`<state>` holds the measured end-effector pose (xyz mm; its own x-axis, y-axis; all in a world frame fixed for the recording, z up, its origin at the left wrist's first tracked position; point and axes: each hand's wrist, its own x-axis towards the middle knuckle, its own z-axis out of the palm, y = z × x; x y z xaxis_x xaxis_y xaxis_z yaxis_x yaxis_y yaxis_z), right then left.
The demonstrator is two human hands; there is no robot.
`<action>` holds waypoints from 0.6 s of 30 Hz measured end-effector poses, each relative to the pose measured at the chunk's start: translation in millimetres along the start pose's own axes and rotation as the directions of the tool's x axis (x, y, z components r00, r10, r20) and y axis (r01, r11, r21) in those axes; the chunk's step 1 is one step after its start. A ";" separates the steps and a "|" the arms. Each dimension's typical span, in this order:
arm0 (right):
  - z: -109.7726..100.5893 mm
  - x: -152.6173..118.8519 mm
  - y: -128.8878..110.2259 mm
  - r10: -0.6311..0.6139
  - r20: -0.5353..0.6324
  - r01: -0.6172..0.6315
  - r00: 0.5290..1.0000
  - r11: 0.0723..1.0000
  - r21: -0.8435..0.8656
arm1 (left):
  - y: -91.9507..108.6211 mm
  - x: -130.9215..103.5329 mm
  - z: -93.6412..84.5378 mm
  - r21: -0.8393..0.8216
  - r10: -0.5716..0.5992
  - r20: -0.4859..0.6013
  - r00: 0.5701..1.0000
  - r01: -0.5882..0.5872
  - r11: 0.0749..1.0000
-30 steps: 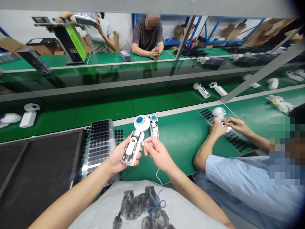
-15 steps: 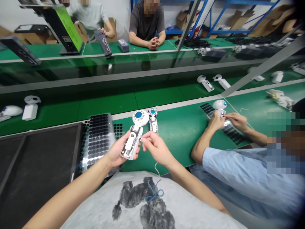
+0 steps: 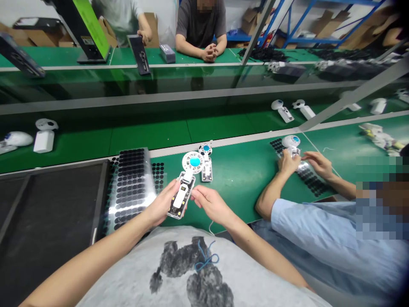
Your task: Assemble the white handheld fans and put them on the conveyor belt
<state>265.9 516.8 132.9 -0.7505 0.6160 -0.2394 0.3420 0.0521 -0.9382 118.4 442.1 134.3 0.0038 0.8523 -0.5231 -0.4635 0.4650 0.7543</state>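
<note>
My left hand [image 3: 161, 204] is closed around a white handheld device [image 3: 181, 197] with a round slotted head. The device is tilted, its blue disc faces up, and small yellow parts show on the dark board inside its handle. My right hand [image 3: 209, 202] pinches at the device's right edge, fingertips together. A white cable [image 3: 211, 227] hangs below that hand; its plug is hidden by the fingers. Just behind lies a second similar device [image 3: 206, 168] on the green bench, also with a blue disc.
Sheets of black round pads [image 3: 132, 183] and a dark tray [image 3: 54, 204] lie to my left. At right, a co-worker's hands [image 3: 292, 160] hold another device. Several white devices [image 3: 44, 136] rest on the green belt [image 3: 143, 132] beyond a metal rail. Two people sit opposite.
The device has moved slightly right and down and turned, so its head faces up more fully. My right hand has stayed at its edge. The co-worker's right hand has opened somewhat.
</note>
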 end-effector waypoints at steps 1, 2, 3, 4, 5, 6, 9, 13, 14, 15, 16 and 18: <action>1.6 -0.2 0.8 -0.001 -0.014 0.002 1.000 1.000 0.020 | 0.1 -0.6 0.3 0.014 0.001 -0.001 1.000 -0.001 1.000; 3.1 -0.3 1.6 0.000 -0.016 0.001 1.000 0.999 0.038 | 0.3 -1.4 0.1 0.026 -0.004 -0.002 1.000 0.004 1.000; 4.5 -0.4 2.4 0.002 -0.010 -0.001 1.000 0.999 0.051 | 0.4 -2.1 -0.5 0.031 -0.013 -0.001 1.000 0.013 0.999; 5.4 -0.4 3.0 0.006 -0.003 -0.006 1.000 0.998 0.060 | 0.2 -2.8 -1.5 0.027 -0.022 0.001 1.000 0.022 0.999; 6.0 -0.3 3.5 0.013 0.004 -0.013 1.000 0.998 0.066 | -0.2 -3.2 -2.7 0.015 -0.031 0.002 1.000 0.031 0.999; 6.1 0.1 3.7 0.020 0.010 -0.021 1.000 0.997 0.069 | -0.8 -3.4 -3.9 -0.001 -0.039 -0.001 0.999 0.039 0.999; 5.6 3.2 3.8 0.021 0.041 -0.023 0.999 0.998 0.066 | -3.2 -3.5 -6.1 -0.034 -0.060 -0.023 0.998 0.059 0.998; 11.3 11.3 6.8 0.007 0.063 -0.013 0.998 0.995 0.094 | -7.1 -3.3 -5.8 -0.015 -0.082 -0.090 0.993 0.081 0.997; 14.2 13.3 9.3 0.012 0.043 -0.017 0.999 0.993 0.114 | -7.8 -2.3 -6.9 -0.010 -0.084 -0.111 0.990 0.083 0.996; 17.0 15.1 13.0 0.028 0.009 -0.029 1.000 0.991 0.133 | -7.9 -0.4 -9.4 -0.007 -0.085 -0.133 0.988 0.085 0.996; 18.9 16.5 17.5 0.054 -0.034 -0.049 0.998 0.988 0.149 | -7.3 2.8 -13.5 -0.007 -0.082 -0.156 0.984 0.082 0.997; 17.6 18.4 28.1 0.126 -0.116 -0.105 0.985 0.980 0.166 | -3.5 13.7 -26.3 -0.023 -0.050 -0.234 0.971 0.046 0.999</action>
<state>251.7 515.8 97.8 -0.6306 0.7049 -0.3246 0.3202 -0.1446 -0.9362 96.8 445.9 114.0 -0.1800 0.7482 -0.6386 -0.4833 0.4982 0.7199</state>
